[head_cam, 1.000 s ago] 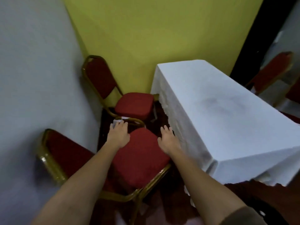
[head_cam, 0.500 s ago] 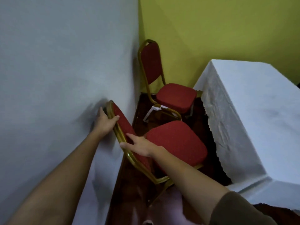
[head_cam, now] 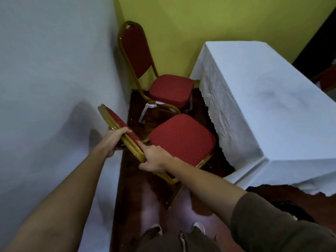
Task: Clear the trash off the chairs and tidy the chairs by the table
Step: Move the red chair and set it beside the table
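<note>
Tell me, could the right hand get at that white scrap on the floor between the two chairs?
Probably not directly: the right hand is on the near chair's backrest, and that chair's seat and frame stand between it and the white scrap.

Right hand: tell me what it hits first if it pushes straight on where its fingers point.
Probably the near chair's backrest: the right hand already touches its gold frame, fingers pointing up-left. Beyond it stands the white wall.

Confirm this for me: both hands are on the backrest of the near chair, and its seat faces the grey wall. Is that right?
Not quite. Both the left hand and the right hand are on the backrest of the near chair, but the head view shows its seat facing the white-clothed table; the backrest is on the grey wall's side.
</note>
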